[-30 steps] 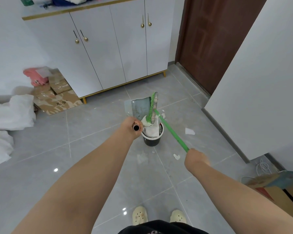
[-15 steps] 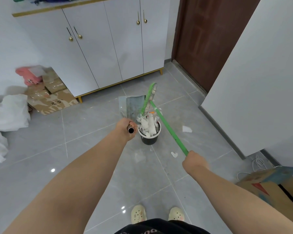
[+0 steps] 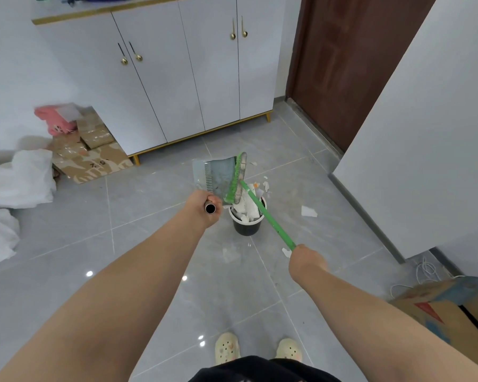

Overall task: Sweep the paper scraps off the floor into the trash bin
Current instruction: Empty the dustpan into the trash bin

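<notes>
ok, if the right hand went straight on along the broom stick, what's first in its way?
Probably the trash bin, heaped with paper scraps; the right hand may pass just over its rim, depth unclear.

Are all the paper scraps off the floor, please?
No, one paper scrap lies on the floor right of the trash bin, a smaller scrap near the right hand.

I see a bright green broom (image 3: 268,215) and a grey-blue dustpan (image 3: 218,175) with thin stripes like a comb. The trash bin (image 3: 246,228) is black with a white rim, and the paper scraps (image 3: 308,211) are white. The floor (image 3: 149,244) is shiny grey squares. At twelve o'clock the cabinet (image 3: 177,78) is white with gold handles. At one o'clock the door (image 3: 342,64) is dark brown. At ten o'clock I see something pink (image 3: 51,119) and brown cardboard (image 3: 94,159).
</notes>
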`<action>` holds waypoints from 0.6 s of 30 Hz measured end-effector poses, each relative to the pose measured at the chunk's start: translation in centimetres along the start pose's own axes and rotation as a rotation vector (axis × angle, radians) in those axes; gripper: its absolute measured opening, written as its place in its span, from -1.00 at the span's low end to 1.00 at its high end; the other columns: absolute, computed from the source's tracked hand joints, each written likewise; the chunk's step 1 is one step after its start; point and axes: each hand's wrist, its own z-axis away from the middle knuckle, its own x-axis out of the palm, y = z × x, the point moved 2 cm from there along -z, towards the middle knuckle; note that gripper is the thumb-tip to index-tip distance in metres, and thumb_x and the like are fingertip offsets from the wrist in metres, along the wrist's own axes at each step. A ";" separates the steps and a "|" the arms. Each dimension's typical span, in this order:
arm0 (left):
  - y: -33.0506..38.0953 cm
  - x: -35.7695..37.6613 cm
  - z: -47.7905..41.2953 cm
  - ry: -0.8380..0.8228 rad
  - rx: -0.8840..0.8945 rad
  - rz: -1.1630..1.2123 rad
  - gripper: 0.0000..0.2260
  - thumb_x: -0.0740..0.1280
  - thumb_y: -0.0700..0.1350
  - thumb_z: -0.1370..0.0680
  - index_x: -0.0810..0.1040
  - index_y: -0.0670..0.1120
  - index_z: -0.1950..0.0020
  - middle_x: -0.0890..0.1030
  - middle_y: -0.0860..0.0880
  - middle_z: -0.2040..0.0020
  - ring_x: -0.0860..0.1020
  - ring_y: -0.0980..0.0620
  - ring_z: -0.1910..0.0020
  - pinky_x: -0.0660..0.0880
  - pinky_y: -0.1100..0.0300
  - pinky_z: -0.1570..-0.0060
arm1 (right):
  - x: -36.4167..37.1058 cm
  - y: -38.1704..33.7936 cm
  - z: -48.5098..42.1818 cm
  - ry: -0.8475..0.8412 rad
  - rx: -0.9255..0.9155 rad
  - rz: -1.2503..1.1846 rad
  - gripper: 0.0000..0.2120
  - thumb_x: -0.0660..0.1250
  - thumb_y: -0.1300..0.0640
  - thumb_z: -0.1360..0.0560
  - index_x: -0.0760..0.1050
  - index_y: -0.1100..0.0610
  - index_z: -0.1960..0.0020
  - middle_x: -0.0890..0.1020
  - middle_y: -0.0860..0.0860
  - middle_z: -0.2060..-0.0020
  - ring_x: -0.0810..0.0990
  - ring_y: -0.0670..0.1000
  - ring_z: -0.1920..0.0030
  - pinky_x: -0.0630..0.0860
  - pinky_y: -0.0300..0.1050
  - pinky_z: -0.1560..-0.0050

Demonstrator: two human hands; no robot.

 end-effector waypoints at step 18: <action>-0.9 -0.8 -0.7 0.054 0.048 -0.011 -0.73 -0.05 -0.36 -0.58 0.25 -0.11 0.25 0.21 0.02 0.68 0.20 0.15 0.77 0.17 0.43 0.74 | -1.3 1.0 0.3 0.012 0.055 0.018 -0.74 0.15 0.20 -0.58 0.39 0.19 -0.25 0.58 0.09 -0.13 0.56 0.10 -0.17 0.49 -0.08 -0.10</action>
